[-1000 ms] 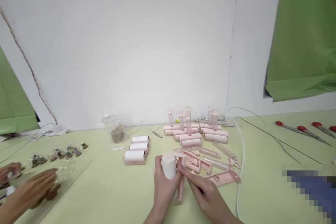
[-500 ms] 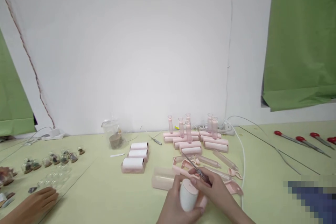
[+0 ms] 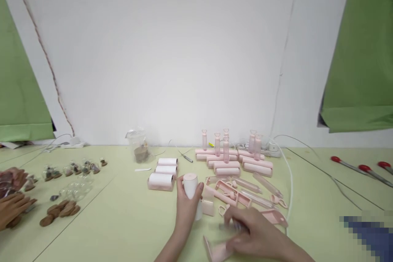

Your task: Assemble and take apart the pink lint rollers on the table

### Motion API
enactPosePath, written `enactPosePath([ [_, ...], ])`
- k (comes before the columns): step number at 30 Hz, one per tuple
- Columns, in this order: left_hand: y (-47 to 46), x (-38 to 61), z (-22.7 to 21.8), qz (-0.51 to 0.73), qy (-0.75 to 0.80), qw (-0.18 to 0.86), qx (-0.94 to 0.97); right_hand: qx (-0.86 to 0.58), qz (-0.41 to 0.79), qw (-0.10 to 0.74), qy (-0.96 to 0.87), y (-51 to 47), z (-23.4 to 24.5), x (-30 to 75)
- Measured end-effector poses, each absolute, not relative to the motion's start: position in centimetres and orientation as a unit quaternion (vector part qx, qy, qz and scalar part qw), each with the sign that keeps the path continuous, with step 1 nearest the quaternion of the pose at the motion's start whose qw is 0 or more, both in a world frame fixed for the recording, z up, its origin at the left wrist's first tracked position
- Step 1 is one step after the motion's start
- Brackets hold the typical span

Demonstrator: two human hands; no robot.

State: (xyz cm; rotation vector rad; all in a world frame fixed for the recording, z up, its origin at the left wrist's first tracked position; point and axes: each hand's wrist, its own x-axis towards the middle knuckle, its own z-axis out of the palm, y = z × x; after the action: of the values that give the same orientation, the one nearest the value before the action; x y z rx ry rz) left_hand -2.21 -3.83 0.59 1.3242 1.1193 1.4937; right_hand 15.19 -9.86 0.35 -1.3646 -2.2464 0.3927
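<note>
My left hand (image 3: pixel 184 208) is wrapped round a white paper roll with a pink end cap (image 3: pixel 190 186), held upright just above the table. My right hand (image 3: pixel 254 231) is closed, its fingers smeared by motion. A blurred slim metal tool (image 3: pixel 229 226) shows between its fingers. Below the thumb is a pale pink curved plastic piece (image 3: pixel 217 250); whether the thumb grips it or only overlaps it I cannot tell. Beyond the hands lie loose pink plastic parts, among them an open frame (image 3: pixel 244 199), a curved cover (image 3: pixel 276 217) and clear pink tubes (image 3: pixel 248 185).
Pink-cased rolls (image 3: pixel 227 171) stand grouped at the back, several upright tubes (image 3: pixel 226 151) among them. Three white rolls (image 3: pixel 161 180) sit to the left. A white cable (image 3: pixel 290 176) runs along the right, near red-handled tools (image 3: pixel 368 170). Another person's hand (image 3: pixel 14 208) works far left beside wooden discs (image 3: pixel 59 211).
My left hand has moved left and up with the roll. My right hand has come away from it, lower and to the right. At far left, the other person's hand moved back, showing wooden discs.
</note>
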Motion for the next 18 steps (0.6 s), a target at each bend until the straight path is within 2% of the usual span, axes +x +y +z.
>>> enactPosePath([
  [3,-3.3,-2.9,1.1,0.61,0.441,0.401,0.522,-0.476,0.099,0.15,-0.861,-9.7,-0.5,15.4],
  [6,-3.4,-3.3,1.7,0.598,0.46,0.356,0.551,-0.526,0.067,0.139,-0.837,-8.7,-0.9,16.4],
  [9,-3.8,-3.5,2.1,0.531,0.505,0.291,0.615,-0.567,0.098,0.204,-0.792,-8.1,0.2,17.5],
  [13,-4.2,-3.6,1.8,0.426,0.516,0.185,0.72,-0.532,0.149,0.325,-0.767,-8.5,1.5,17.2],
  [18,-4.3,-3.5,1.4,0.371,0.501,0.097,0.776,-0.506,0.179,0.374,-0.756,-8.9,0.8,15.5],
])
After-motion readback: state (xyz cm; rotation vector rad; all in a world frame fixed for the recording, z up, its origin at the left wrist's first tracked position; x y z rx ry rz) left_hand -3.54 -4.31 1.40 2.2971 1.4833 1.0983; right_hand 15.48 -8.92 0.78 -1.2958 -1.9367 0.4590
